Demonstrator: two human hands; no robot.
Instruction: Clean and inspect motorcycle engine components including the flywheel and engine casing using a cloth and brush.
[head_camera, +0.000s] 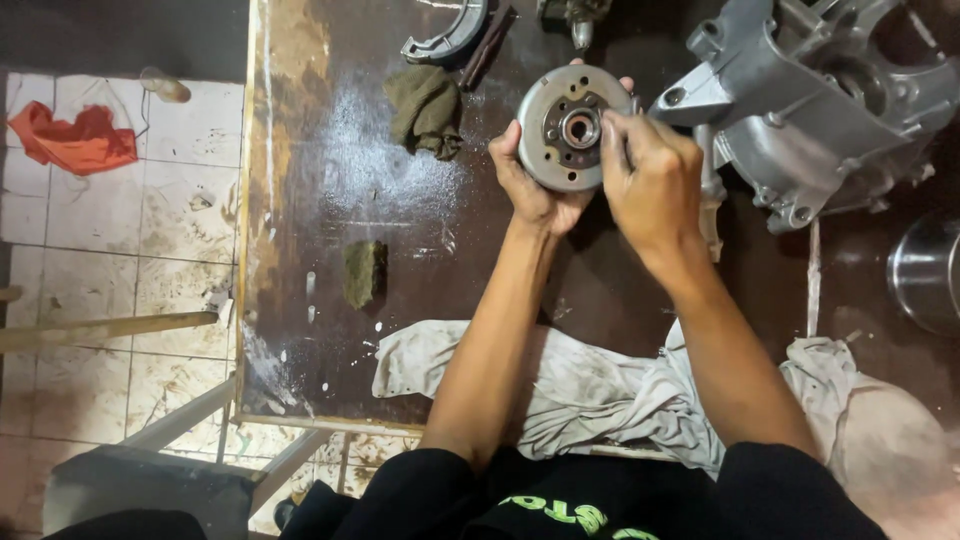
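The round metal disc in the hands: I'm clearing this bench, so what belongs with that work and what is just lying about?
In use:
round metal disc
left hand cupping it
right hand at its hub

Lying about:
grey engine casing
green rag
white cloth
curved metal shoe
red cloth on the floor

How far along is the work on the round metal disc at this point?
Done: the round grey metal disc is off the silver engine casing and lifted above the dark workbench. In hand: the left hand cradles it while the right hand works at its face. Left: cannot tell.
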